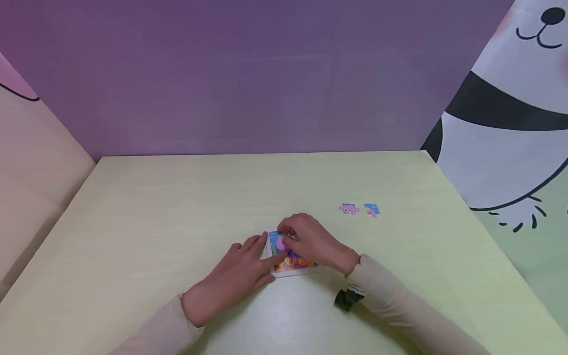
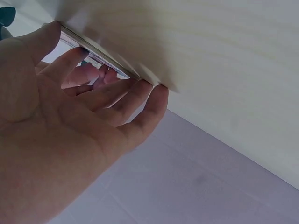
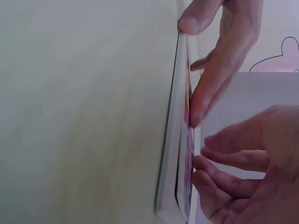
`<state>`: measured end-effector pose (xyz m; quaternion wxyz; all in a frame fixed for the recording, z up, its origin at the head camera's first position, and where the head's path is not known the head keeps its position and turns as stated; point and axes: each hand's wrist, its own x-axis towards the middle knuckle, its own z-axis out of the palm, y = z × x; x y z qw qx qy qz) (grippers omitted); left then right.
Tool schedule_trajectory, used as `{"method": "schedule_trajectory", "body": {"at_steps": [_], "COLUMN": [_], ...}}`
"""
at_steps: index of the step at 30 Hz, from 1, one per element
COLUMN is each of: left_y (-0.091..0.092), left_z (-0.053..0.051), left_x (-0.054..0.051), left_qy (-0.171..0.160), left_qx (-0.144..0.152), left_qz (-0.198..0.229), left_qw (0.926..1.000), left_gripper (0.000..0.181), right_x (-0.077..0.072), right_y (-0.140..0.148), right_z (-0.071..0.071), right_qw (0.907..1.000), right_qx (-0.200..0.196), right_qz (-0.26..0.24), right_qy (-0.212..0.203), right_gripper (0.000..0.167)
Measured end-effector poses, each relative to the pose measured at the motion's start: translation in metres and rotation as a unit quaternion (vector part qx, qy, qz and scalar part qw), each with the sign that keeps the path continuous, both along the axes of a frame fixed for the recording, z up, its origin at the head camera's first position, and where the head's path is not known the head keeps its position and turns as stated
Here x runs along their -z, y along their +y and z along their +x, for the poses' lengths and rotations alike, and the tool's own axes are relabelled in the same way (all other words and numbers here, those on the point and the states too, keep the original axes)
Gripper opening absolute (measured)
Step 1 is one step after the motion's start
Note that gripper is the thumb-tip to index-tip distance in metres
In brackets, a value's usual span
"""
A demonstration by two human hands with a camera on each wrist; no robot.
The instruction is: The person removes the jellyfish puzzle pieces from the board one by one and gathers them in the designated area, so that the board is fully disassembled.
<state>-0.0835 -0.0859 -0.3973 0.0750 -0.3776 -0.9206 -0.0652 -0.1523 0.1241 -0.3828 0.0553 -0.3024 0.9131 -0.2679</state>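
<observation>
Pink jigsaw pieces point(image 1: 349, 209), two, lay unplaced right of centre; puzzle board point(image 1: 293, 272) looked part-filled. Left hand point(image 1: 238, 267) outspread against it; right hand point(image 1: 314, 241) curled, grip unclear.

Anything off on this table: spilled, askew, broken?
Nothing spilled or broken that shows. Only a mostly pink puzzle piece and a bluer piece lie apart from the puzzle board, likely just unplaced. The left hand and right hand hide part of it.

Table point(image 1: 177, 207): smooth, wood-grained | puzzle point(image 1: 295, 265): printed, card-like | sleeve point(image 1: 392, 298): matt cloth
</observation>
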Motion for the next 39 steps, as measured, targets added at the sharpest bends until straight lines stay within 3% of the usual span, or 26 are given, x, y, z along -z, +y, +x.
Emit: {"method": "schedule_trajectory", "body": {"at_steps": [4, 9, 17, 29, 35, 39], "left_y": [0.0003, 0.0007, 0.0015, 0.0025, 0.0025, 0.0019], "left_z": [0.0002, 0.0005, -0.0001, -0.0008, -0.0019, -0.0027], "left_x": [-0.0006, -0.0017, -0.0024, -0.0013, -0.0009, -0.0005], "left_qy": [0.008, 0.001, -0.01, -0.034, -0.036, -0.035], "left_qx": [0.003, 0.002, -0.005, -0.003, 0.001, 0.0], "left_qz": [-0.003, -0.006, -0.011, -0.005, -0.002, -0.004], "left_qw": [1.0, 1.0, 0.9999, 0.9994, 0.9993, 0.9994], "left_gripper": [0.045, 0.045, 0.045, 0.046, 0.047, 0.047], "right_x": [0.0003, 0.0023, 0.0039, 0.0066, 0.0061, 0.0035], "right_y": [-0.0026, -0.004, -0.0036, -0.0001, 0.0021, 0.0016], "right_z": [0.0027, 0.0037, 0.0018, 0.0015, 0.0006, 0.0], "right_qw": [0.9996, 0.9989, 0.9989, 0.9985, 0.9992, 0.9979], "right_qx": [0.019, 0.013, 0.005, 0.002, -0.002, -0.001], "right_qz": [-0.013, -0.021, -0.019, -0.031, -0.029, -0.044], "right_qy": [-0.016, -0.039, -0.042, -0.046, -0.027, -0.048], "right_gripper": [0.022, 0.025, 0.033, 0.026, 0.026, 0.029]}}
